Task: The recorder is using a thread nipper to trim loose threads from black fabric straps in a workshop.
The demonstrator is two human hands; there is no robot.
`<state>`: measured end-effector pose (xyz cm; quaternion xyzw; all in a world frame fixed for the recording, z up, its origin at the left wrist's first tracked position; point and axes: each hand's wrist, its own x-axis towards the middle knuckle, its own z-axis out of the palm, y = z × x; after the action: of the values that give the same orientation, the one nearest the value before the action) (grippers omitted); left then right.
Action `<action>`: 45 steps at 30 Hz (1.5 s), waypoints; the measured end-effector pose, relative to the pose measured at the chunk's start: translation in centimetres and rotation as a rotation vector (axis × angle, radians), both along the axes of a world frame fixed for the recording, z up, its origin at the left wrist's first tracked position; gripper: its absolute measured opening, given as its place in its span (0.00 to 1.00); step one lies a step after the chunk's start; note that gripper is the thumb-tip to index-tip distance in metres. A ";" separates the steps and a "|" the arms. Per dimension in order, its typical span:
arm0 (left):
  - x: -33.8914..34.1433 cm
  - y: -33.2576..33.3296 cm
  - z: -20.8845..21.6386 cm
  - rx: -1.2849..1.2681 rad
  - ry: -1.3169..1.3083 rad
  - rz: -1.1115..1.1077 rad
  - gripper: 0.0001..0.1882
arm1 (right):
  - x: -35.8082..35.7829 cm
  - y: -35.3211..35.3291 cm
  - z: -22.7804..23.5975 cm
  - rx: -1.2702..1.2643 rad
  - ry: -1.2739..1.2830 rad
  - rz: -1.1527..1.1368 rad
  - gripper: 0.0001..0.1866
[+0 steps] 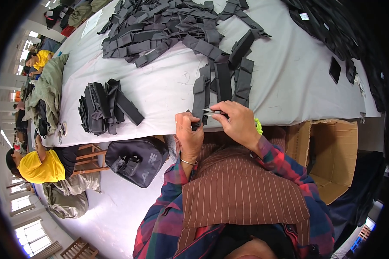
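Note:
At the table's near edge, my left hand [189, 133] pinches the near end of a dark grey fabric strip [200, 93] that runs away from me over the white cloth. Close beside it, my right hand [240, 121] is closed around thread snips [208, 112]. The pointed metal blades face left toward the strip at my left fingertips; whether they touch it I cannot tell. More dark strips [223, 82] lie just beyond my hands, reaching back to a large loose heap [160, 32]. A separate bunch of strips [100, 105] rests to the left.
White cloth covers the table [160, 86]. Black garments [333, 30] and a phone [334, 70] lie at right. Below the edge stand an open cardboard box [333, 155] and, leftward, a chair back with a dark cover [136, 159]. A person in yellow [43, 166] works farther left.

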<state>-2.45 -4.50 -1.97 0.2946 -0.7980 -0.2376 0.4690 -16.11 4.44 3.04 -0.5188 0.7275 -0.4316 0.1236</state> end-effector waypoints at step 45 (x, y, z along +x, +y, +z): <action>0.3 1.3 -0.3 -0.145 0.074 0.024 0.16 | 2.9 0.2 1.1 0.049 0.175 -0.058 0.06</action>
<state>-2.19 -3.22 -2.32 0.2603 -0.7916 -0.1843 0.5211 -13.23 4.63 4.13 -0.5300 0.7606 -0.3702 0.0596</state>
